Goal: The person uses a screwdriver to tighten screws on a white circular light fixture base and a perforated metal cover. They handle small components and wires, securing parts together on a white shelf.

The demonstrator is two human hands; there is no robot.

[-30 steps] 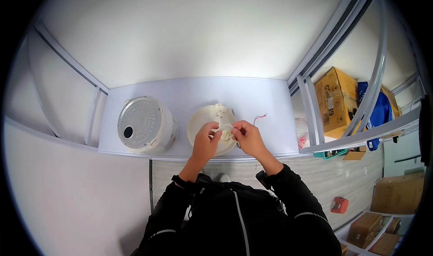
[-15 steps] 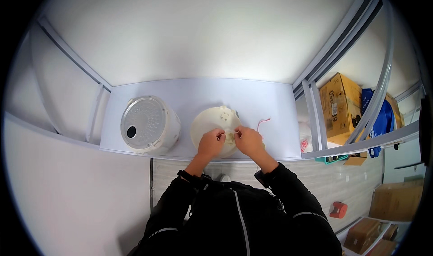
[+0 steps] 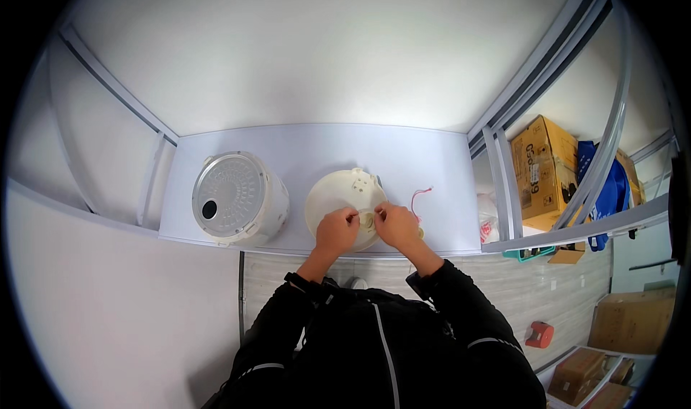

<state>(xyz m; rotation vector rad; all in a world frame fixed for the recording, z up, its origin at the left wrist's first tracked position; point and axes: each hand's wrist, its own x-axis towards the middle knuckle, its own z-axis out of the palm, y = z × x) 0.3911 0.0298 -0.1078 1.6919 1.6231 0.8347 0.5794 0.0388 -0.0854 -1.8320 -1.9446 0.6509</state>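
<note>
A round cream plastic part (image 3: 327,191) with small holes near its far rim lies on the white table. My left hand (image 3: 337,230) and my right hand (image 3: 396,227) work over its near half, a short gap apart. Both have their fingers curled in a pinch, with the tips facing each other. Between them shows a small pale yellowish piece (image 3: 368,221), too small to name. Whether the fingers grip it or the part beneath is hidden. Beside my right hand a thin red wire (image 3: 413,201) curves on the table.
A white drum-shaped housing (image 3: 275,206) with a grey ridged top (image 3: 237,186) and a black round spot stands on the left. To the right, past the table's end and grey frame, are a clear plastic bag (image 3: 488,218), cardboard boxes (image 3: 543,164) and a blue bag (image 3: 610,193).
Both hands stay nearly in place over the round part. My left fingertips have shifted very slightly, and more of the small pale piece shows between the hands.
</note>
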